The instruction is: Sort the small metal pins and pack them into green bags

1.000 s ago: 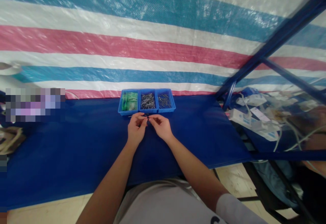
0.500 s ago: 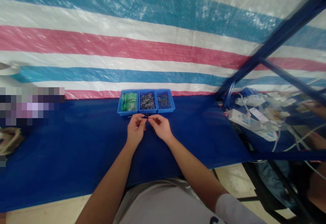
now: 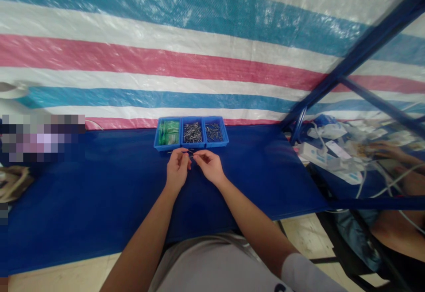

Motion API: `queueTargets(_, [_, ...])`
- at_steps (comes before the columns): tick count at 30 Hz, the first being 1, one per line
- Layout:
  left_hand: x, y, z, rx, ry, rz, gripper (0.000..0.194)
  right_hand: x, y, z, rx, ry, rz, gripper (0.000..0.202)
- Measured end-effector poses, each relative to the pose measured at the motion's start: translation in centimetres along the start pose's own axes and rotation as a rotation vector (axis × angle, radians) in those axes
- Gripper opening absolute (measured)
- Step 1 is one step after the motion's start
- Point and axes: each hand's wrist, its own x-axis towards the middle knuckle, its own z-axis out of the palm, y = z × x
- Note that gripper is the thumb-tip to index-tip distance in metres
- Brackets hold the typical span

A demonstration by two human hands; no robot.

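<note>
Working both hands close together over the blue table, a thin metal piece is held in a narrow pinch by the left hand, with an end poking out on either side of the fingers. A narrow pinch is made by the right hand too, right on a small sliver in the gap between the hands; whether that's part of the same piece can't really be told, it's too tiny. All of that is kept just in front of three blue bins set side by side: green packets are held in the left bin, shiny screws are piled up in the middle bin, and darker screws are spread in the right bin. Behind the table, a striped tarp is hung. Off to the right, past a blue metal frame, a white power strip is surrounded by cables and plastic bags, and a co-worker's arm is stretched over that clutter, pretty blurred.
</note>
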Motion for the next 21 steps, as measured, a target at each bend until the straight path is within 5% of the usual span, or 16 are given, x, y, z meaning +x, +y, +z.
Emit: queueTargets(21, [0.14, -0.37, -0.12, 0.015, -0.029, -0.029, 0.020, -0.07, 0.24, 0.03, -0.003, -0.032, -0.007, 0.021])
